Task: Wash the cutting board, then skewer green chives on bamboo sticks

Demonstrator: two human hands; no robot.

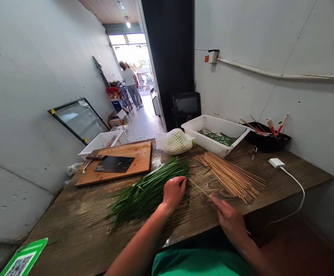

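Observation:
A pile of green chives (144, 189) lies across the middle of the wooden table (77, 226). My left hand (173, 191) rests on the pile's right end with its fingers curled round some chive stalks. My right hand (229, 218) pinches a thin bamboo skewer (199, 188) whose tip points toward the left hand. A heap of bamboo skewers (231, 176) lies just right of both hands.
A cutting board (135, 163) with a cleaver (112, 163) sits at the back left. A white tray (213, 145) holds a few chives; a netted bundle (174, 142), a black bowl of sticks (266, 140) and a white charger with cable (276, 163) are near. A person stands far down the corridor (131, 86).

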